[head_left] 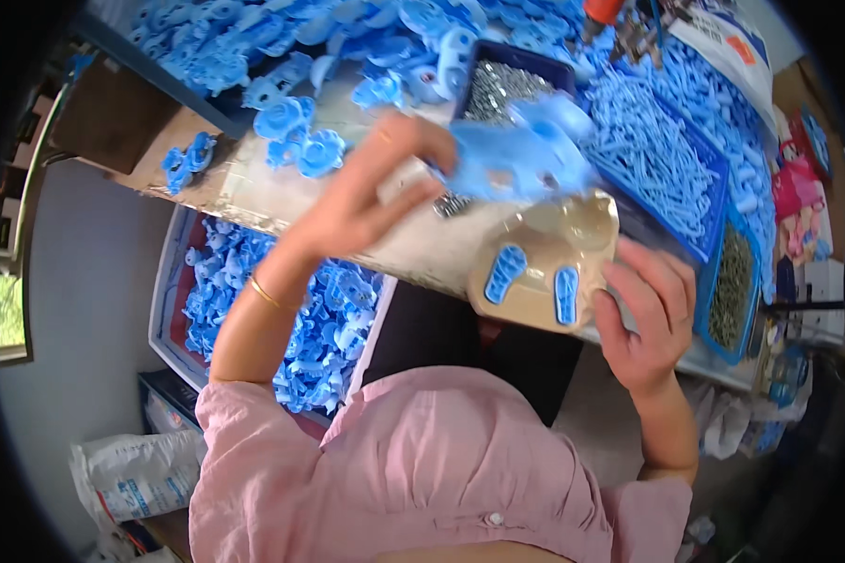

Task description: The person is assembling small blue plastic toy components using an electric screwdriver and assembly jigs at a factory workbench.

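Observation:
My left hand point(371, 192) holds a blue plastic toy part point(521, 159) lifted over the workbench, fingers pinched on its left end. The part looks blurred. My right hand point(643, 314) grips the right edge of a beige plastic toy body point(573, 239) with two blue foot pads point(505, 274), which rests at the bench's front edge. The blue part hovers just above the beige body.
A dark tray of small metal screws point(498, 86) sits behind the hands. A blue bin of blue sticks point(652, 164) stands to the right, beside another container of screws point(732, 291). Piles of blue parts point(300, 42) cover the bench's back. A crate of blue parts point(244, 291) sits below left.

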### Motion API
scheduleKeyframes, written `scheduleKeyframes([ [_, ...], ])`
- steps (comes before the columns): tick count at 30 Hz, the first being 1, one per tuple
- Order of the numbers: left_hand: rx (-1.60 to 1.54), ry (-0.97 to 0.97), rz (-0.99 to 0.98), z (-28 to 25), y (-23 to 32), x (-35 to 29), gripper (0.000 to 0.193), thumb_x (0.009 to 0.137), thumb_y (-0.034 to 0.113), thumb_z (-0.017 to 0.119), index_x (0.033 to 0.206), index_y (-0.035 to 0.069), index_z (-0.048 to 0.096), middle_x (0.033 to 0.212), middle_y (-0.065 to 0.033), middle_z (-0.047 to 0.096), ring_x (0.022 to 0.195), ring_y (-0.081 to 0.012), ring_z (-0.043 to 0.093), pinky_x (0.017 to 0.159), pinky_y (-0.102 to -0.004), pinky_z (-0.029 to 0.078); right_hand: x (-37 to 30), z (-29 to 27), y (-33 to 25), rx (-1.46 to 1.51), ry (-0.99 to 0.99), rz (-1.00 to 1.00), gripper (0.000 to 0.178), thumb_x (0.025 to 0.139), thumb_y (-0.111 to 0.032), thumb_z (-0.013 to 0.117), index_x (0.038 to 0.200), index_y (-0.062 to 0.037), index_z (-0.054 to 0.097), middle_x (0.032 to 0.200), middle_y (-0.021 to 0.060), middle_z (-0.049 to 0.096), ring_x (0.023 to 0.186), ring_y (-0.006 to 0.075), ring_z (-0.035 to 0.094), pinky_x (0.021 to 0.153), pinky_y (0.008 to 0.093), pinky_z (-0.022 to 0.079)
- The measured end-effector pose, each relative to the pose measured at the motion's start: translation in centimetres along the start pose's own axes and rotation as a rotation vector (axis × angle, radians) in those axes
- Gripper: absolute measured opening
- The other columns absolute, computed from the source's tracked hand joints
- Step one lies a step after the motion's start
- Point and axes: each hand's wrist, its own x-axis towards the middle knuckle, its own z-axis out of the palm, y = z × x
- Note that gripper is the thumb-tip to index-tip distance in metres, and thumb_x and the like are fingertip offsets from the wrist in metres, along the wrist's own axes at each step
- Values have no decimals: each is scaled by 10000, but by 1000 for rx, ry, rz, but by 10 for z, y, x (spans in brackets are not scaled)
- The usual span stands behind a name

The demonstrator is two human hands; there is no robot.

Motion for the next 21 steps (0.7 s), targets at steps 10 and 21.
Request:
scheduleKeyframes([
  [10, 190, -173, 58, 107, 4, -34, 376, 827, 151, 751, 1176, 118, 614, 1334, -124, 546, 1221, -345, 468, 1084, -479, 360, -57, 47, 13, 63, -429, 18, 369, 773, -13, 690, 1137, -74, 705, 1088, 50, 667, 944, 250, 630, 774, 364, 548],
  [21, 163, -133, -108, 109, 16, -25, 816, 720, 190, 815, 1440, 91, 444, 1491, -142, 429, 1313, -388, 428, 1141, -498, 340, -47, 43, 10, 31, -597, 51, 437, 798, -16, 600, 1207, -134, 695, 1094, 8, 669, 951, 236, 604, 796, 350, 545],
])
